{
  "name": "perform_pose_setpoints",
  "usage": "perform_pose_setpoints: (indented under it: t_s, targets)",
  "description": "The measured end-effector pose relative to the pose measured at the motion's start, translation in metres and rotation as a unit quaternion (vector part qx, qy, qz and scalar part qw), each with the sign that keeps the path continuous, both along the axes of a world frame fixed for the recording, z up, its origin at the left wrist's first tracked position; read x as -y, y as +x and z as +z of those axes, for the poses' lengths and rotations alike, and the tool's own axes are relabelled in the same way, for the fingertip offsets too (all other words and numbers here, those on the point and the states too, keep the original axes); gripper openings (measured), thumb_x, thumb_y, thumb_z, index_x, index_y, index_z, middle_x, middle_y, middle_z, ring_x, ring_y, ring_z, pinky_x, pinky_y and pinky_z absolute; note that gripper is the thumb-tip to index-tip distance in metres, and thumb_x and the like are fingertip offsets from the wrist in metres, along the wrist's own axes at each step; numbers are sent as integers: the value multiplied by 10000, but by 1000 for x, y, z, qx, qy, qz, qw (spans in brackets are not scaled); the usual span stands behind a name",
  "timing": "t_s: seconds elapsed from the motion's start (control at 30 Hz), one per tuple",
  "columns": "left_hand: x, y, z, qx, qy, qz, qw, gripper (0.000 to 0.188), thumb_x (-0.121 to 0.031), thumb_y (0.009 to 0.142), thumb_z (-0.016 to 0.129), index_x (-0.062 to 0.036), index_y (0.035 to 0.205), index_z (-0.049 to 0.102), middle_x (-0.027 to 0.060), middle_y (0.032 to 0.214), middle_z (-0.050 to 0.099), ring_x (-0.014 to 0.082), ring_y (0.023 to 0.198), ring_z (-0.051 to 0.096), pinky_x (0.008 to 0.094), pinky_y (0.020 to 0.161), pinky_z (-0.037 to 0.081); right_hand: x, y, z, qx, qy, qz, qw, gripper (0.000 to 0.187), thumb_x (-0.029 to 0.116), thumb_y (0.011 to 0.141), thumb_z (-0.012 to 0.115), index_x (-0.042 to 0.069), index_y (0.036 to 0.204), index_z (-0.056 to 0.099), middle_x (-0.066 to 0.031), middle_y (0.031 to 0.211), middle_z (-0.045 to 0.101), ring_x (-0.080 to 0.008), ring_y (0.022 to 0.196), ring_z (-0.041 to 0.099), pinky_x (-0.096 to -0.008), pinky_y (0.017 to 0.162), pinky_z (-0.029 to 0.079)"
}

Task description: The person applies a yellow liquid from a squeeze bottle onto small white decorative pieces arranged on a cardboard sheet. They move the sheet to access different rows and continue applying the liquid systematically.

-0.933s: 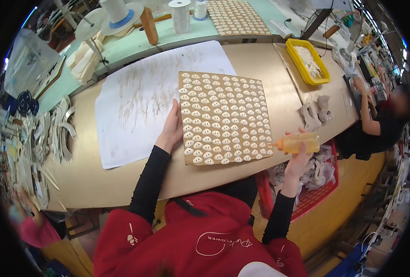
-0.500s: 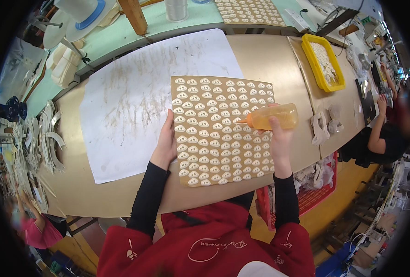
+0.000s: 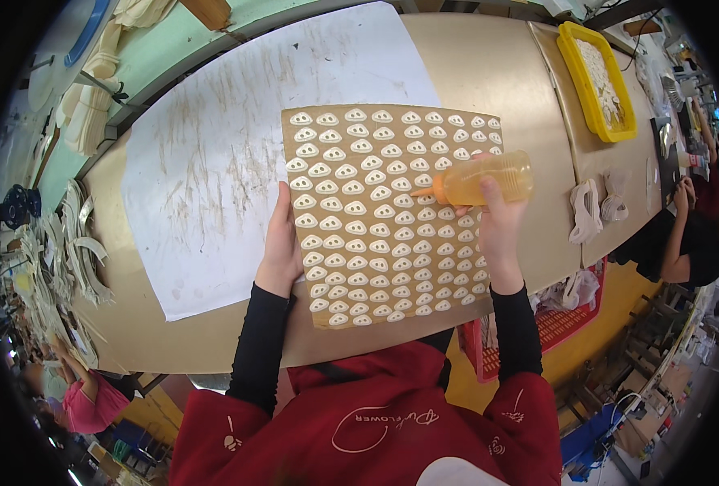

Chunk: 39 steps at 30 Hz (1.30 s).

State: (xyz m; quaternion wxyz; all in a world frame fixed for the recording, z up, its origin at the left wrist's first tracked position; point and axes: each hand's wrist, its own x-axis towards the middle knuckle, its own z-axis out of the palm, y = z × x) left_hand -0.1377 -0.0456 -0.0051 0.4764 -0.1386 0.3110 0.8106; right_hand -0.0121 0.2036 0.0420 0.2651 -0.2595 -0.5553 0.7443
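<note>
A brown board (image 3: pixel 397 117) lies tilted before me, with rows of small white rounded-triangle pieces (image 3: pixel 356 115), each with two holes. My left hand (image 3: pixel 280 249) grips its left edge, thumb along the side, the other fingers hidden beneath. In my right hand (image 3: pixel 501 233) is a clear squeeze bottle (image 3: pixel 501 180) of yellowish liquid, held almost level over the board's right part. Its orange nozzle points left, the tip close to pieces near the middle. Whether the tip touches a piece, or liquid comes out, I cannot tell.
A stained white sheet (image 3: pixel 189 146) covers the table's left part. At the far right stands a yellow tray (image 3: pixel 568 89) of white bits, with bundled white loops (image 3: pixel 584 212) nearer. White strips (image 3: pixel 80 243) hang at left. A red basket (image 3: pixel 489 364) is below right; people work on both sides.
My view has shifted, so the board appears larger and the far table edge has moved up. The bottle is still over the board, its nozzle slightly farther up the rows. Both grips are unchanged.
</note>
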Motion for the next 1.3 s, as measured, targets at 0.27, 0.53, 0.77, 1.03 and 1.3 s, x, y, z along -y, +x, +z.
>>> perform_pose_setpoints:
  t_s: [0.27, 0.53, 0.77, 1.03, 1.3]
  targets:
    - [2, -1, -7, -3, 1, 10, 1000, 603, -507, 1020, 351, -32, 1388, 409, 130, 1335, 533, 250, 1191, 554, 406, 978, 486, 5, -2, -1, -4, 1, -3, 1000, 338, 103, 870, 697, -35, 1142, 551, -125, 956, 646, -166, 692, 654, -250, 507, 533]
    - [2, -1, -7, -1, 0, 9, 1000, 600, -504, 1021, 349, -31, 1386, 411, 134, 1336, 531, 250, 1191, 555, 409, 981, 486, 8, 5, -1, 15, 18, -5, 1000, 326, 66, 862, 703, -23, 1141, 560, -104, 972, 653, -157, 759, 657, -243, 522, 539]
    - [1, -1, -5, -7, 13, 3, 1000, 623, -511, 1022, 332, -24, 1407, 384, 148, 1357, 514, 265, 1213, 541, 417, 997, 476, 14, 16, 2, 15, 47, -6, 999, 364, 52, 829, 743, -21, 1137, 563, -97, 1093, 633, -151, 888, 648, -245, 573, 564]
    - [0, -1, -4, -5, 40, -6, 999, 640, -524, 1021, 311, -24, 1417, 375, 158, 1369, 503, 280, 1225, 533, 423, 1003, 474, 16, 13, -5, -13, 102, 4, 995, 421, 65, 779, 800, -2, 1133, 584, -75, 1094, 636, -145, 949, 643, -273, 778, 557]
    - [1, -1, -5, -17, 30, -3, 999, 642, -524, 1022, 308, -23, 1418, 372, 164, 1370, 501, 285, 1216, 539, 426, 998, 477, 17, 14, -8, -13, 176, 46, 983, 435, 96, 752, 833, -31, 1102, 606, -73, 1050, 662, -142, 928, 658, -280, 797, 553]
